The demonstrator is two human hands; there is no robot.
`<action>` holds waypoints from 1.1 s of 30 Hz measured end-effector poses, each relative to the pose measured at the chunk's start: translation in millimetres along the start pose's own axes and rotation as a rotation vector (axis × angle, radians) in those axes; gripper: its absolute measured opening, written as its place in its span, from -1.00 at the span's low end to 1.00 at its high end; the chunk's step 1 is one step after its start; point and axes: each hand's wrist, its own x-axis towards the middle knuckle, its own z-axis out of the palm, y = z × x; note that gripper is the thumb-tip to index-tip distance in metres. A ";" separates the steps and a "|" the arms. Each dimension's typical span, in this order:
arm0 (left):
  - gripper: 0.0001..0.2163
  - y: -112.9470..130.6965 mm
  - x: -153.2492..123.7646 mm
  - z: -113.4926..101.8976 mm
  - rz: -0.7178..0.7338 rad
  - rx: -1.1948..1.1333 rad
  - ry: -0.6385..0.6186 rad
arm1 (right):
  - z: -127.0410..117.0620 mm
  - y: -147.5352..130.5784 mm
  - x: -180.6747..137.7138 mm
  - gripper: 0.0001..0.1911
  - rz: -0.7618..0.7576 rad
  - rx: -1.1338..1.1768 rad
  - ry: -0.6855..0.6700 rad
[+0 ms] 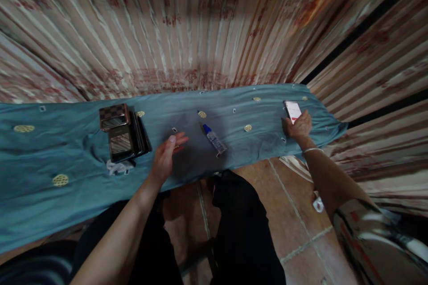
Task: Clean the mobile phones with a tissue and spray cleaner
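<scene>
My right hand is closed round the lower end of a smartphone with a lit white screen, at the right end of the blue cloth. Over the cloth, left of centre, my left hand is held out with its fingers apart and nothing in it. To its right lies a small clear tube-like bottle with blue print and a blue cap. On the other side of that hand are several dark phones in an overlapping pile, one in a brown checkered case.
A crumpled white item touches the pile's near edge. The patterned blue cloth covers a long narrow surface. Pleated curtains hang behind it and on the right. Below are my dark-clothed legs and a tiled floor.
</scene>
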 end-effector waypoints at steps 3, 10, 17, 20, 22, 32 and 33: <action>-0.23 -3.4 0.4 2.4 -0.013 -0.014 -0.008 | -2.0 -32.4 -12.0 -0.11 -0.128 0.106 0.035; -0.27 -13.5 -5.4 10.0 -0.064 -0.049 -0.050 | -11.0 -162.7 -66.4 -0.16 -0.575 0.472 0.053; -0.34 -17.8 -11.3 10.5 -0.037 -0.114 -0.027 | -47.0 -283.0 -143.5 -0.25 -0.838 0.747 -0.103; -0.40 -18.9 -11.0 6.4 0.021 -0.122 -0.004 | -49.4 -300.8 -168.4 -0.29 -0.884 0.761 -0.102; -0.46 -19.0 -10.9 2.1 0.057 -0.112 0.009 | -44.9 -298.4 -175.6 -0.31 -0.856 0.737 -0.094; -0.64 -16.6 -21.9 -13.4 0.096 -0.034 0.025 | -25.1 -271.5 -169.3 -0.41 -0.630 0.577 -0.040; -0.65 -15.1 -23.9 -15.3 0.105 -0.025 0.036 | -26.0 -275.9 -171.4 -0.43 -0.664 0.569 -0.063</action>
